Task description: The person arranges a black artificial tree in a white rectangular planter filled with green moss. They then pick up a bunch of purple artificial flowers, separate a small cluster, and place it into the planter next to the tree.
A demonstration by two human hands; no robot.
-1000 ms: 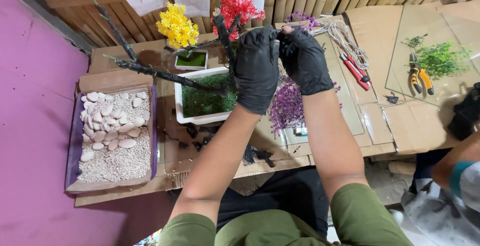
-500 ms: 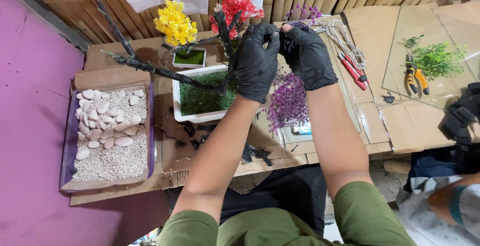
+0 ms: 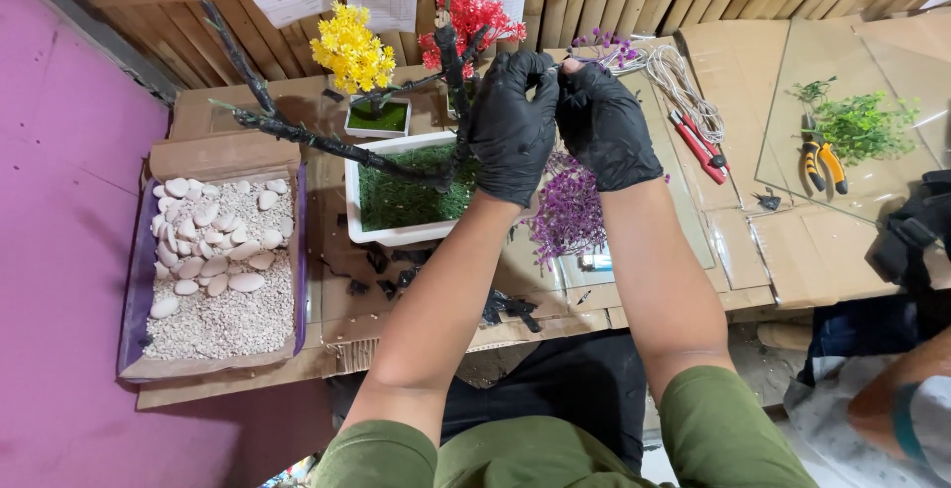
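Note:
Both my hands wear black gloves and meet above a white rectangular pot [image 3: 352, 206] filled with green fake grass. A dark bare tree trunk [image 3: 297, 136] leans out of the pot to the left. My left hand [image 3: 515, 126] is closed around an upright dark branch of this tree. My right hand [image 3: 604, 126] pinches a small thin piece against the left fingertips; what it is I cannot tell. A bunch of purple artificial flowers [image 3: 570, 216] lies just under my wrists.
A yellow flower tree [image 3: 352, 52] and a red one [image 3: 475, 12] stand behind the pot. A box of white pebbles and gravel [image 3: 213, 270] sits left. Red pliers [image 3: 698, 146], coiled wire [image 3: 679, 77], yellow-handled pliers [image 3: 822, 161] and green sprigs [image 3: 862, 126] lie right. Another person's arm [image 3: 892, 409] is at bottom right.
My hands stay together at the branch and have shifted slightly away from me. The fingertips of both hands have drawn closer together.

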